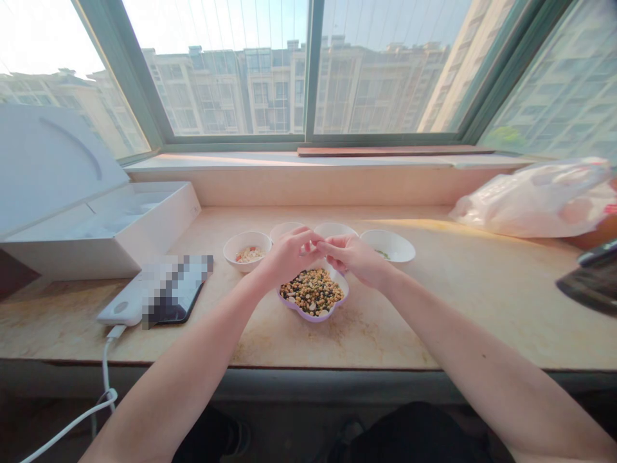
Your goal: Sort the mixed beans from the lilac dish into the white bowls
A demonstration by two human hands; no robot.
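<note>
A purple-rimmed, flower-shaped dish [337,303] full of mixed beans and grains sits on the stone sill in front of me. My left hand [288,254] and my right hand [354,256] hover just above its far edge, fingertips meeting in a pinch; what they pinch is too small to make out. Behind them stand several small white bowls: the left one [247,247] holds pale and red bits, two middle ones [285,229] [334,229] are partly hidden by my hands, and the right one [389,245] holds a few green bits.
An open white box [96,225] stands at the left. A phone [180,292] lies on a white power bank [123,307] with a cable hanging off the sill's front edge. A plastic bag [535,199] and a dark object [590,280] lie at the right.
</note>
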